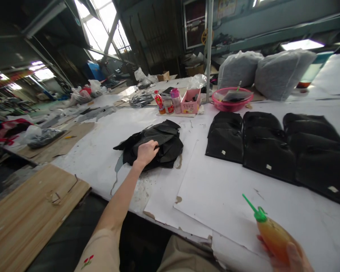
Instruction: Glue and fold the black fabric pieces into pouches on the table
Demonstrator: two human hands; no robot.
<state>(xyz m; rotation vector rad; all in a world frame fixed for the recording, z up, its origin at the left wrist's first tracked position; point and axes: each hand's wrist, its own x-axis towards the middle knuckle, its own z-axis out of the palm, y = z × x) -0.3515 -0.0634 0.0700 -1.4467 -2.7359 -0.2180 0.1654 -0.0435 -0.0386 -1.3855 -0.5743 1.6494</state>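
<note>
My left hand (pixel 147 153) reaches out over a loose pile of black leather-like pieces (pixel 167 145), its fingers closed on the edge of one piece. At the lower right, my right hand (pixel 293 258) is wrapped round a squeeze bottle (pixel 276 236) of amber liquid. A thin green nozzle (pixel 249 203) on the bottle points up and to the left. Rows of flat black pieces (pixel 268 149) overlap on the right of the table, several with a small pale tag.
White sheets with torn edges cover the table (pixel 198 196). Toward the back stand a pink basket (pixel 232 105), a pink box (pixel 190 102), a red-labelled bottle (pixel 159 102) and a metal post (pixel 209 53). Grey wrapped bundles (pixel 285 73) sit behind. A wooden board (pixel 31 215) lies at left.
</note>
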